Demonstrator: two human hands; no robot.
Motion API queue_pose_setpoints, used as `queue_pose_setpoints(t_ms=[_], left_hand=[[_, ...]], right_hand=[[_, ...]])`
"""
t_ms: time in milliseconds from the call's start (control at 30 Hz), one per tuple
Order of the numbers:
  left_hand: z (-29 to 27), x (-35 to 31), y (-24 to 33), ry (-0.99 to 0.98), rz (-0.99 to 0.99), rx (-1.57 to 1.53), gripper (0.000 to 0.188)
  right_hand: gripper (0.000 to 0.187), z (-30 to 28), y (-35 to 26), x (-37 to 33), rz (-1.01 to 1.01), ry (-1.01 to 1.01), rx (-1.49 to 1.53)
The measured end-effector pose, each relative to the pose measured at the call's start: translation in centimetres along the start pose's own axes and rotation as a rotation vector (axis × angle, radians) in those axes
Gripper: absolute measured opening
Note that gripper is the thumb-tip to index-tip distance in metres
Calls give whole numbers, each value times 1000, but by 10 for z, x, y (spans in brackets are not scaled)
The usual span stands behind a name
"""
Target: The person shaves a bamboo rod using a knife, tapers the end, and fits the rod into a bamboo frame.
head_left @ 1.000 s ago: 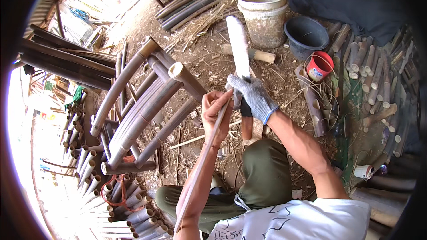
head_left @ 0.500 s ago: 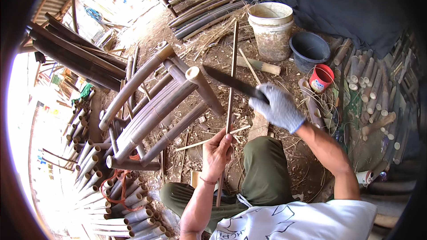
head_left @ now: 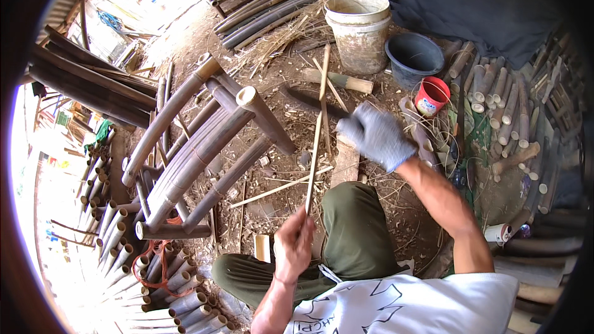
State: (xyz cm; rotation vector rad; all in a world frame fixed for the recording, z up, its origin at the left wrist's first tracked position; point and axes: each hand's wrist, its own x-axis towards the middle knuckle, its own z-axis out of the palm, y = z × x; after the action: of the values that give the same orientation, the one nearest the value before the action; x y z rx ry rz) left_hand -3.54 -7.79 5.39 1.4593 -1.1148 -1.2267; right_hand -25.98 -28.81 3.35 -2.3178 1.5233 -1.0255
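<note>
My bare left hand (head_left: 293,246) is closed around the lower part of a long, thin bamboo strip (head_left: 315,164), which rises away from me with a pale face showing. A grey work glove covers my right hand (head_left: 376,137); its fingers wrap the handle of a long, dark-bladed knife (head_left: 303,98). The blade crosses the strip's upper part; whether its edge is cutting in cannot be made out. The knife handle is hidden inside the glove. Beyond my left hand, another thin strip (head_left: 278,188) lies on the littered ground.
A bamboo chair frame (head_left: 213,139) stands to the left. Ahead are a dirty white bucket (head_left: 359,37), a dark basin (head_left: 413,60) and a red pail (head_left: 431,97). Cut bamboo poles (head_left: 504,96) are stacked at right, with more bundled poles (head_left: 179,281) at lower left.
My left hand has moved lower, bringing the strip down and turning its paler face into view. The knife stays across the strip, now nearer its top end. The whole view has shifted slightly.
</note>
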Motion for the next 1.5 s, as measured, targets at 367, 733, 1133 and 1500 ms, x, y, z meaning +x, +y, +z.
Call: queue_pose_setpoints(t_ms=[367,733,1133,1500], left_hand=[[-2,11,22,-45,4,-206,45],[19,-8,22,-106,-42,-238,44],[-5,-33,-7,-128,-50,-259,42],[-5,-26,-11,-192,-133,-346,39]], right_hand=[[48,-30,-36,-32,-53,-103,182],[52,-39,-12,-3,133,63,83],[37,-52,27,7,-226,49,39],[59,-70,61,22,282,170,84]])
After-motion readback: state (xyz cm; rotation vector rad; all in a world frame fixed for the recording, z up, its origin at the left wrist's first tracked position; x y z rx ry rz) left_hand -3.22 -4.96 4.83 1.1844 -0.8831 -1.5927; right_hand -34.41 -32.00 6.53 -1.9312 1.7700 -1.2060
